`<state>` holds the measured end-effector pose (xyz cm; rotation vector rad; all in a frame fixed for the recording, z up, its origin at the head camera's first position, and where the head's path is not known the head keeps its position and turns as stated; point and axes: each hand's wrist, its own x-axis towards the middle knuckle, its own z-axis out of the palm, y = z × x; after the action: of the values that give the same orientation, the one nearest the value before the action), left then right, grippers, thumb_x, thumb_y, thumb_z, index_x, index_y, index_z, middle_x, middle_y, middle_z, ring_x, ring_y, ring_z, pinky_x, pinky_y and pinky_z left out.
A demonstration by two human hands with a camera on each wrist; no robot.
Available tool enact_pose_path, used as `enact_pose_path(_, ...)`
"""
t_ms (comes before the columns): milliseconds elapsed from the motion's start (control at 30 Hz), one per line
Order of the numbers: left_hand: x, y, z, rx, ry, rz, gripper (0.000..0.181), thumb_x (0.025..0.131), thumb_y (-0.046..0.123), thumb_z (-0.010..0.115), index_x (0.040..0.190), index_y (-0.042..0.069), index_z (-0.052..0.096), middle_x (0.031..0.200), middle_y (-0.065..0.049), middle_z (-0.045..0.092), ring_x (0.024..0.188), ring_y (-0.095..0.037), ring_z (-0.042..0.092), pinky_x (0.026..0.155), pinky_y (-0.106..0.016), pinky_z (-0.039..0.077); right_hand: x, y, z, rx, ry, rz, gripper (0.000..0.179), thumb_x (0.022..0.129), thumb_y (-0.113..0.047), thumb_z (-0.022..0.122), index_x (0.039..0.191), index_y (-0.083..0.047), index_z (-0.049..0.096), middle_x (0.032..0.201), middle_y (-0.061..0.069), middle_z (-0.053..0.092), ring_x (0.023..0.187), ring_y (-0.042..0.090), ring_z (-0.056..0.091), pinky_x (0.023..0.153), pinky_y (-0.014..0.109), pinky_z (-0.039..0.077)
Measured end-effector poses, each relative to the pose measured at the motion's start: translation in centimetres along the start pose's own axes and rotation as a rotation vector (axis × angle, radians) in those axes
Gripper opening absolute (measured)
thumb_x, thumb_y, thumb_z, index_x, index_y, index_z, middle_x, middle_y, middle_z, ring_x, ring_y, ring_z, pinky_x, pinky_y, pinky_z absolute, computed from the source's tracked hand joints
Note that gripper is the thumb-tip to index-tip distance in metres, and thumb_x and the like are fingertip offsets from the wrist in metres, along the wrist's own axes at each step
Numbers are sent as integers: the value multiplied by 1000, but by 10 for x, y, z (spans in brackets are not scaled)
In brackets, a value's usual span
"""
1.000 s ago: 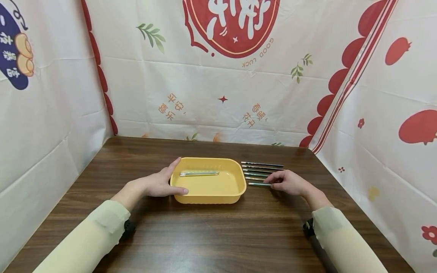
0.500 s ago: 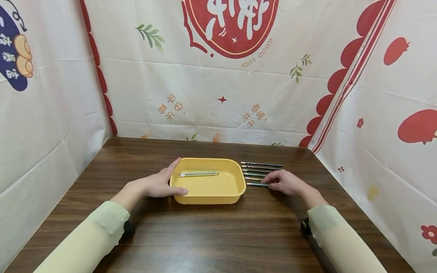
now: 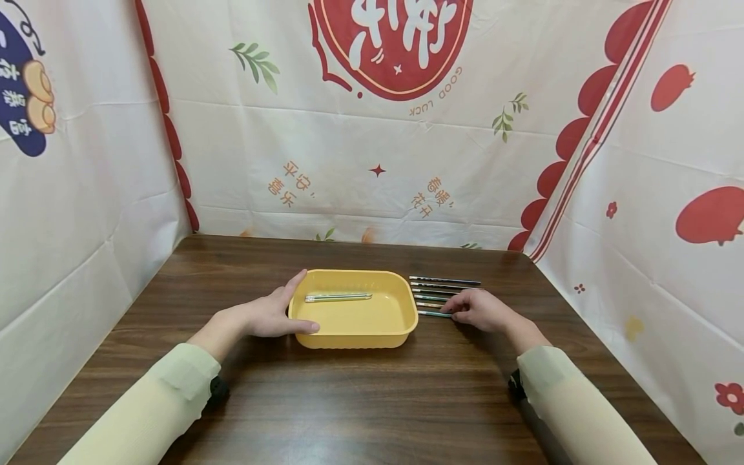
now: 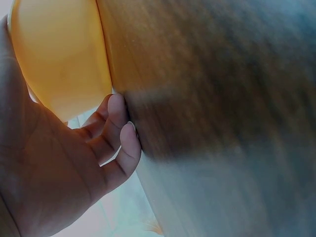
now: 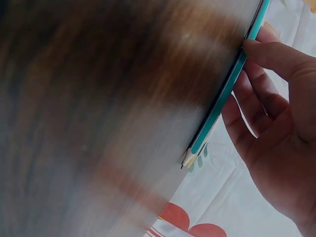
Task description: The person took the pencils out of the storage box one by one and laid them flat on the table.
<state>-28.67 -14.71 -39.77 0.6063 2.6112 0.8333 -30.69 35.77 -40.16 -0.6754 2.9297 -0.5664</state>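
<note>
A shallow yellow tray (image 3: pixel 354 340) stands on the table with a few pencils (image 3: pixel 338 298) lying side by side in it. My left hand (image 3: pixel 264 314) rests spread at its left end, thumb along the near rim. In the left wrist view the other fingers are loosely bent beside the tray wall, tips by the tabletop. Right of the tray, my right hand (image 3: pixel 485 311) pinches a green pencil (image 5: pixel 220 96) between thumb and index finger. This pencil lies low along the table, its sharpened tip pointing right. Several more pencils (image 3: pixel 445 281) lie in a row behind it, some partly hidden by the hand.
The dark wooden table (image 3: pixel 360 407) carries everything. A printed white cloth (image 3: pixel 325 135) hangs behind it and at both sides. The pencil row lies close to the tray's right wall.
My right hand has slid slightly left, moving the green pencil closer to the tray's right side and more in line with the row. The left hand keeps its place.
</note>
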Motion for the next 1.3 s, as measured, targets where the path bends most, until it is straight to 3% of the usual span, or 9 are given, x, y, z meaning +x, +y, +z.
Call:
enact_pose_path(333,1,-1,1,2,1,0,132,91,77,74,177,27,-13,183,-26,9,169,-49,15,130,-72,25,3,1,0,24,-26,56,22,101,-6,74,112,-20,86,113,1,80,95,14,61,83,34,52)
enact_pose_path(600,0,0,0,-2,-4,4,132,91,76,74,177,27,-12,184,-24,7,169,-51,11,131,-73,22,2,2,-1,25,-29,64,22,102,-5,74,113,-20,86,114,0,81,93,14,60,83,34,52)
enact_pose_path(1300,1,-1,0,4,-1,6,132,91,77,74,177,25,-12,183,-26,10,169,-50,14,130,-72,24,2,4,-1,75,-42,84,22,100,-6,76,118,-15,85,110,1,81,88,14,59,79,31,52)
